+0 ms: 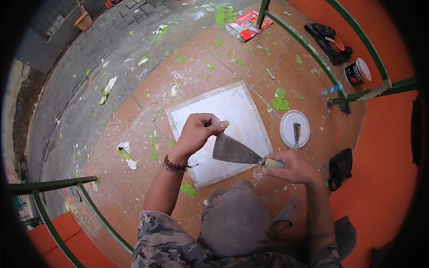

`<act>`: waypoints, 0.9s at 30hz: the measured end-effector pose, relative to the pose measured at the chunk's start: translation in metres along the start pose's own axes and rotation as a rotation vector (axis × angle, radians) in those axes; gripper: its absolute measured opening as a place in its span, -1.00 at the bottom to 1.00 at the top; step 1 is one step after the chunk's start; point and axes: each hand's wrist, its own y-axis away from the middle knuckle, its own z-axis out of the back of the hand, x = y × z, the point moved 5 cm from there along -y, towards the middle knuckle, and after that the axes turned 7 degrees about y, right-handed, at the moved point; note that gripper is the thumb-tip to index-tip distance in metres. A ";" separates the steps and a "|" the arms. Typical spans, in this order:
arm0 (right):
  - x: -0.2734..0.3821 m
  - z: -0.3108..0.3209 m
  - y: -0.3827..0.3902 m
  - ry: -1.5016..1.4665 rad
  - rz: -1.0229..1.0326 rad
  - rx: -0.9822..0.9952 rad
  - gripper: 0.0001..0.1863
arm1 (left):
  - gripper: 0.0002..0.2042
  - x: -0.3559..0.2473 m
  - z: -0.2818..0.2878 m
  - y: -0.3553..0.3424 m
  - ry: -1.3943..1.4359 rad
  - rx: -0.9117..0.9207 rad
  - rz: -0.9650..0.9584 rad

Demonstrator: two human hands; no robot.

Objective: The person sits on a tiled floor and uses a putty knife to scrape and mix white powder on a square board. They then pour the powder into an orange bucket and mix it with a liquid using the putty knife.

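Observation:
My left hand (pixel 199 134) pinches the upper corner of a wide metal putty knife (pixel 234 149), its thumb at the blade's end. My right hand (pixel 288 167) grips the pale handle on the right, so the knife is held between both hands. Beneath it lies a square white board (pixel 210 105) with a pale border, on the tiles. To the right a round white lid (pixel 287 133) holds a smaller scraper (pixel 296 131).
Green railings (pixel 295 35) stand right and lower left. A paint bucket (pixel 357 72), black plastic bags (pixel 340 167), a red-and-white packet (pixel 250 24) and green scraps (pixel 280 99) lie about the tiles (pixel 134 120). An orange planter (pixel 83 21) stands at the back left.

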 end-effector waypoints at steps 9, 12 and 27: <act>-0.052 0.061 0.046 -0.202 -0.362 -0.062 -0.70 | -0.50 0.035 -0.008 -0.023 -0.299 0.030 0.279; -0.065 0.087 0.077 -0.194 -0.481 -0.021 -0.73 | -0.52 0.081 -0.075 0.003 -0.343 0.418 0.333; -0.168 0.012 0.181 -0.545 -0.489 0.045 -0.61 | -0.84 0.119 -0.179 0.013 0.177 0.517 0.621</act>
